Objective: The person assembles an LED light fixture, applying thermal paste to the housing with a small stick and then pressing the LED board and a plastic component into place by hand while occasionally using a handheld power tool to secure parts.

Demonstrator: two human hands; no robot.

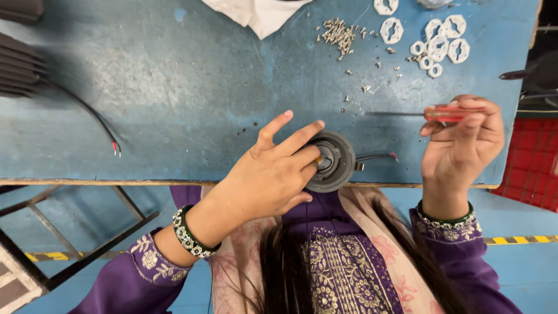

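Blue worktable [174,87], paint scuffed, near edge running across the middle of the view; blue floor with yellow-black hazard tape [517,239] below. White cloth [256,14] at the far edge. Black cable with red and bare ends [93,116] trails in from the left. Round grey housing [340,166] sits at the near edge, a short lead [378,156] sticking out its right side. Left hand [270,171] pinches at its centre with thumb and lower fingers, index and middle splayed out straight. Right hand [462,145] closed around a red-handled screwdriver [430,114], shaft pointing left, well clear of the housing. White plastic rings [439,40] cluster far right. Small pile of screws [340,35] beside them, strays scattered toward the housing.
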